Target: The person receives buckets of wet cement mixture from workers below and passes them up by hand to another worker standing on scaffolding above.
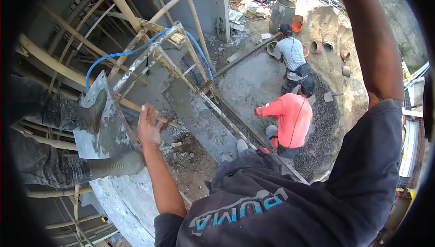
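Observation:
My left hand is raised at left centre with its fingers stretched out and nothing in it. It is beside the edge of a mortar-smeared board and close to another person's boots. Above it rises a paint-spattered metal frame, with a blue hose looped over its top. My right arm reaches up past the top edge, so its hand is out of the picture. A foot shows beyond the hem of my dark shirt.
Below, a co-worker in red and another in light blue bend over wet concrete. Gravel, buckets and a drum are near them. Bamboo poles cross the left side. A pale panel lies lower left.

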A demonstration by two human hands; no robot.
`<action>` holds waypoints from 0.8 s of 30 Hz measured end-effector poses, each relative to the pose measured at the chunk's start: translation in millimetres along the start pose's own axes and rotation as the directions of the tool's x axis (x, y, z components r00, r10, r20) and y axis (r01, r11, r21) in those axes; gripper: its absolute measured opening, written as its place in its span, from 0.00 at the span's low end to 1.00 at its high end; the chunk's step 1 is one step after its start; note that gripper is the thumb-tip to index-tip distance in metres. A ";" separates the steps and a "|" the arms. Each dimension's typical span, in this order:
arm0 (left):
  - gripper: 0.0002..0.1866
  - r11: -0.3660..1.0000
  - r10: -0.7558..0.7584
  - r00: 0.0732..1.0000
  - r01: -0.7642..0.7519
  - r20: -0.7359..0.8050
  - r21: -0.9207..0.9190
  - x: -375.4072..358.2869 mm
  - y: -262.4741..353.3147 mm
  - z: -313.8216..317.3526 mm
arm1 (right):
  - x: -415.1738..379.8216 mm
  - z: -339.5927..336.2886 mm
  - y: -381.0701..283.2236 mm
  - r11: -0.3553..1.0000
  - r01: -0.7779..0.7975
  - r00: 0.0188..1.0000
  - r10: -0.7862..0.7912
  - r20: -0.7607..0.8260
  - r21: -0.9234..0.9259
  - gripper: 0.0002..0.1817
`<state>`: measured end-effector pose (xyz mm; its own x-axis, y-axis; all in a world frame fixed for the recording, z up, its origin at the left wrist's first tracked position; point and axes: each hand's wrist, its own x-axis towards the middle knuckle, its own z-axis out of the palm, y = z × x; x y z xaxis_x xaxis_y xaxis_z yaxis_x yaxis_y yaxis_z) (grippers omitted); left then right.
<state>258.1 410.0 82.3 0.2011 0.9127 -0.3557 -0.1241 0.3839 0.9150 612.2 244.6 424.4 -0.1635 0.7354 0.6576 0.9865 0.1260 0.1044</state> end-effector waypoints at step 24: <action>0.19 0.631 -0.469 0.839 0.537 -0.276 0.559 45.7 -253.7 -97.9 | -588.5 274.9 -126.8 -0.635 -0.769 -0.470 0.480 0.741 -0.076 0.13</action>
<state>203.7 368.1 -184.7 -0.0410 0.6239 -0.7804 0.5732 0.6545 0.4931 581.7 -21.2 -180.8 0.5455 0.2086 -0.8117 -0.5007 -0.6956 -0.5152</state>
